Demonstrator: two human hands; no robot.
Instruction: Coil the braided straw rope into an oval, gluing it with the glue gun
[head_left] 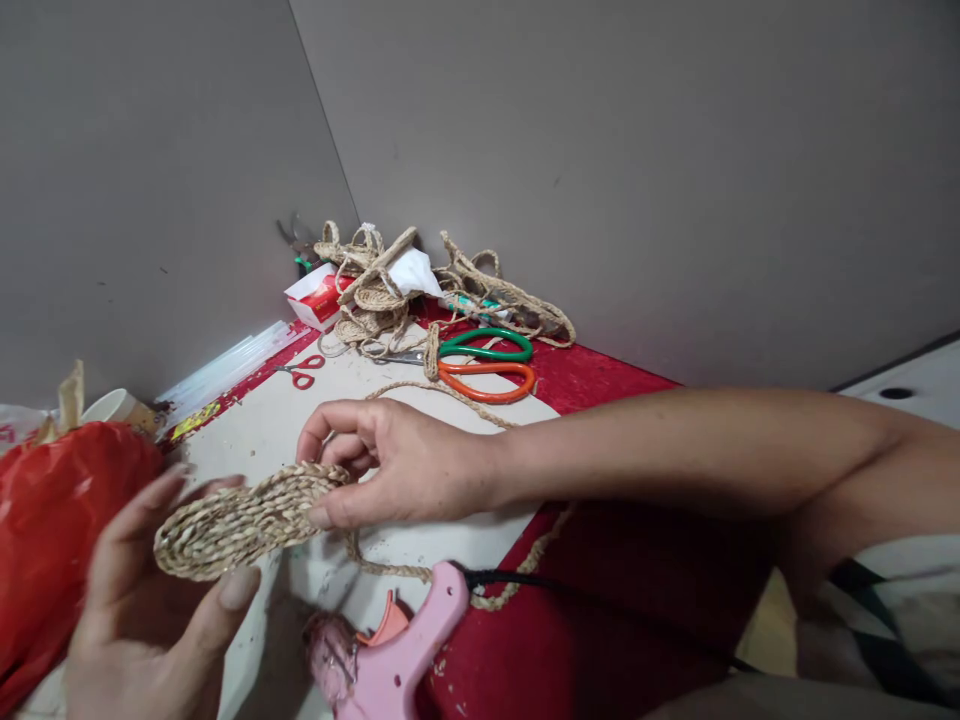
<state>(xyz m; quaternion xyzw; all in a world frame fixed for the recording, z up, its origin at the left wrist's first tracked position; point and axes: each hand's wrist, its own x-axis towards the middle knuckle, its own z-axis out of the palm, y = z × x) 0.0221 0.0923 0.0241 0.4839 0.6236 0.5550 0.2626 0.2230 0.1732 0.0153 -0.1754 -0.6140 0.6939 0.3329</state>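
An oval coil of braided straw rope, shaped like a small sole (244,528), is held between both hands above the table. My left hand (154,600) grips its left end, thumb on the near edge and fingers behind. At the right end, my right hand (397,465) pinches the coil between thumb and fingers. A loose tail of the braid (386,568) runs from the coil toward the right, passing behind a pink glue gun (420,650) with an orange trigger. The glue gun lies just below the coil, its nozzle end smeared.
Large scissors (487,365) with green and orange handles lie beyond my right hand, near small red scissors (302,375). Braided straw pieces (375,290) pile against the grey wall (600,180). Clear glue sticks (229,370) lie at left, behind a red plastic bag (67,540). A black cord (540,580) crosses the red surface.
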